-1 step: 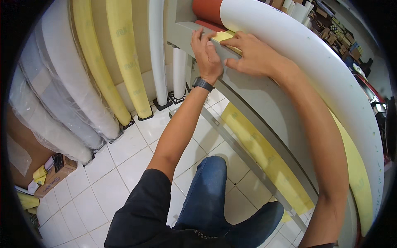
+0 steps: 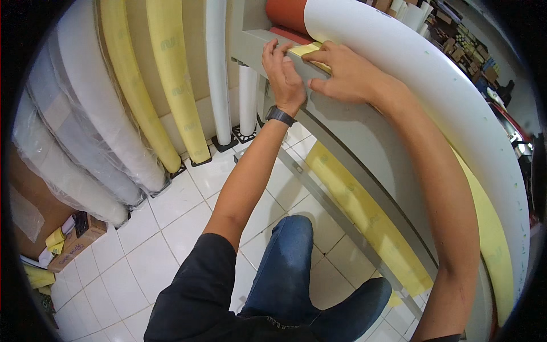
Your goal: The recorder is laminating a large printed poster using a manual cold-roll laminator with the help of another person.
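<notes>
Yellow strip point(image 2: 307, 50) lies on the grey machine ledge point(image 2: 342, 122) beside the white roll point(image 2: 444, 97), my left hand point(image 2: 283, 77) and right hand point(image 2: 347, 74) pressing it flat with spread fingers point(image 2: 272, 52); uneven pressure could skew or crease it.

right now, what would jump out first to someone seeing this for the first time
Both hands meet at the top centre: the left hand and right hand press on a yellow strip at the end of a big white roll lying across a grey machine. An orange roller sits just above them. To the left, tall yellow rolls and white rolls lean upright against the wall over a white tiled floor.
</notes>
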Tool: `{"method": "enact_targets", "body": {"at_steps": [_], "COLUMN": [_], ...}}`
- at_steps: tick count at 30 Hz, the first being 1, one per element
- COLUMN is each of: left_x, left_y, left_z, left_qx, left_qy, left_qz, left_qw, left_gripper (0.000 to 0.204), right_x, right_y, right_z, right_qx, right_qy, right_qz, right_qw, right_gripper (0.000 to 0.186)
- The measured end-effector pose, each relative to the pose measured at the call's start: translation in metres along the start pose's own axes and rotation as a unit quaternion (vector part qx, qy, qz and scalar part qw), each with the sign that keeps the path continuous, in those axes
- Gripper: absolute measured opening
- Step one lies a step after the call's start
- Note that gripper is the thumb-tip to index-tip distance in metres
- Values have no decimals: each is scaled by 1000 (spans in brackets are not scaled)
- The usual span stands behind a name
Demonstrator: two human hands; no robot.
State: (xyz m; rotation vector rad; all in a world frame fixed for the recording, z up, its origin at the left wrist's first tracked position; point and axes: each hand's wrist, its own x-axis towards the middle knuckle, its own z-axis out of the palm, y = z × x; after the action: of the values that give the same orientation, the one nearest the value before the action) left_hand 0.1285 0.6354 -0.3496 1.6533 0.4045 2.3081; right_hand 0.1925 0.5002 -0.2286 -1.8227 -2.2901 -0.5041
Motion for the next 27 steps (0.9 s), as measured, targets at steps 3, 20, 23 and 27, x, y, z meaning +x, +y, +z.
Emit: {"method": "enact_targets", "body": {"at_steps": [3, 20, 23, 27], "left_x": [2, 23, 36, 35], "left_y": [-7, 5, -29, -24], "left_z": [-7, -26, -43, -33], "left_qx": [-40, -173, -60, 8], "left_qy": [16, -153, -227, -209], "left_qz": [-42, -101, 73, 136], "left_qw": [998, 968, 969, 968], "left_gripper": [37, 53, 43, 38], "right_x": [22, 20, 4, -34], "right_y": [2, -31, -43, -41], "right_z": [12, 49, 52, 40], "right_qx": [19, -103, -124, -233], "right_qy": [-7, 154, 174, 208], "right_qz": [6, 39, 39, 67], "right_qw": [1000, 982, 976, 948], "right_gripper": [59, 55, 40, 15]}}
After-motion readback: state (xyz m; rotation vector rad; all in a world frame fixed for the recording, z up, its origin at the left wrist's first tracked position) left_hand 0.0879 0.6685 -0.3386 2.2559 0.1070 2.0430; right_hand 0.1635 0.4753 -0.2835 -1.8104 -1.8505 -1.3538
